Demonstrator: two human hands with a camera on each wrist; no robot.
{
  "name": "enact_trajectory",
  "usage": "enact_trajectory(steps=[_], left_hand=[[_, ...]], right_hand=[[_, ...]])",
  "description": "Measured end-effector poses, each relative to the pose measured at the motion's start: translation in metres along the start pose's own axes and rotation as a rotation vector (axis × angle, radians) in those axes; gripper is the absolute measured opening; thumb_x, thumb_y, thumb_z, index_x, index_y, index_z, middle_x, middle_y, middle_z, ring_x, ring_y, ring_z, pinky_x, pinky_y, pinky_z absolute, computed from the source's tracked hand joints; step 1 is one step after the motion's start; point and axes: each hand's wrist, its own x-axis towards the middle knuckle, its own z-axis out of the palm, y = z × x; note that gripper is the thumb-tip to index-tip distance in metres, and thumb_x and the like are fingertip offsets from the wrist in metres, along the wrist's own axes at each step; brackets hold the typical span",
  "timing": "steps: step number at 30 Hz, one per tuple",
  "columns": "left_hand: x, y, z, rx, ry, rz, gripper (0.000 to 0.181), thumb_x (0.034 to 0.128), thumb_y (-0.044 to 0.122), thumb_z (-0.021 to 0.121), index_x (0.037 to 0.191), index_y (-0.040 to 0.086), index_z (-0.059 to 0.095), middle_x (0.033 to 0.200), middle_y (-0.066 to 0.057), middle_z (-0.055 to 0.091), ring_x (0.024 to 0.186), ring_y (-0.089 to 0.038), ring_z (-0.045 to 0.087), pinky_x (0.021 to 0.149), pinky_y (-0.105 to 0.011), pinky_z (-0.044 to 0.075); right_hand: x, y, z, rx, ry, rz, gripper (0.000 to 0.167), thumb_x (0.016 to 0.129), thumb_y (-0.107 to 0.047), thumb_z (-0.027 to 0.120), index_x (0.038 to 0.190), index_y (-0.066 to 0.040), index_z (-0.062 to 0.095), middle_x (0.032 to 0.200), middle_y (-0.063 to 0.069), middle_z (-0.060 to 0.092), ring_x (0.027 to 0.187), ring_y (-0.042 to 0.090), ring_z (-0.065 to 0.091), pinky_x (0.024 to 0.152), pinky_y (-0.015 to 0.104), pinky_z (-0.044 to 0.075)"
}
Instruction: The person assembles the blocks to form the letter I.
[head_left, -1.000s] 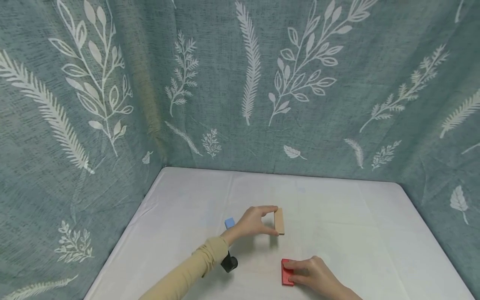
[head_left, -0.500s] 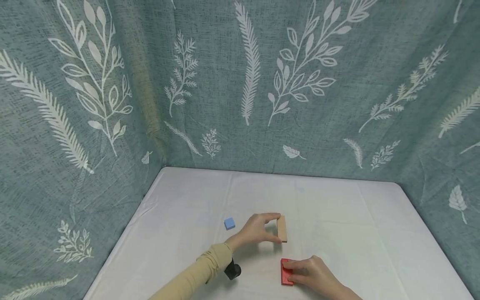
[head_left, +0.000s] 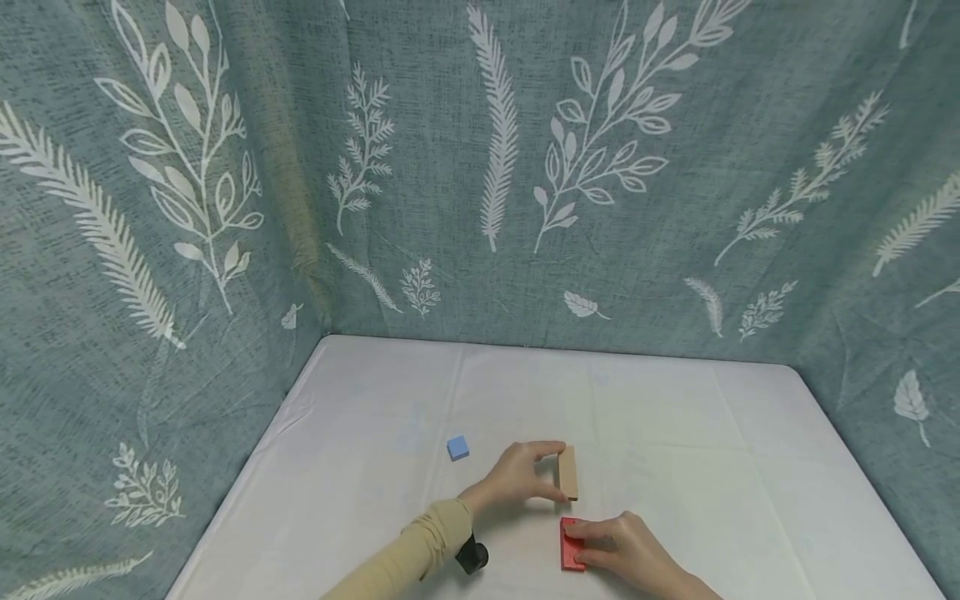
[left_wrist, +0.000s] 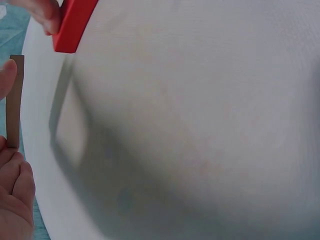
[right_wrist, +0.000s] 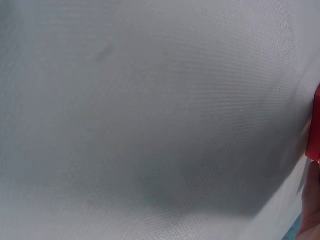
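The right hand [head_left: 632, 550] covers part of the red block [head_left: 568, 546]; the right wrist view crops both. The left wrist view crops the left hand [left_wrist: 16, 192]. The sleeve [head_left: 412, 552], cut by the near edge, partly hides a black thing [head_left: 471, 556] too small to identify

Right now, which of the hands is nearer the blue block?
Left. The left hand is right of the blue block, not touching; the right hand is farther right.

The tan block [head_left: 567, 472] looks like smooth wood.
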Motion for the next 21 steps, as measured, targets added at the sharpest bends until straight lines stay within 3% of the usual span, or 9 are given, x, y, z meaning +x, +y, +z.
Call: enact_trajectory(steps=[11,21], left_hand=[[-0.003,-0.005,0.011,0.033,-0.031,-0.026,0.073,0.0659,0.026,0.086,0.13,0.006,0.057,0.133,-0.005,0.059,0.127,-0.021,0.053,0.109,-0.031,0.042],[-0.004,-0.007,0.016,0.057,-0.059,-0.035,0.071,0.0674,0.027,0.085,0.13,0.007,0.057,0.134,-0.004,0.059,0.127,-0.02,0.052,0.109,-0.029,0.042]], right_hand=[[0.0,0.0,0.001,0.016,-0.012,0.002,0.034,0.083,-0.032,0.07,0.107,-0.008,0.073,0.105,0.007,0.071,0.1,0.019,0.068,0.078,0.018,0.057],[0.0,-0.001,0.001,0.016,0.003,-0.007,0.032,0.083,-0.03,0.07,0.106,-0.008,0.073,0.105,0.008,0.071,0.103,0.013,0.065,0.079,0.019,0.057]])
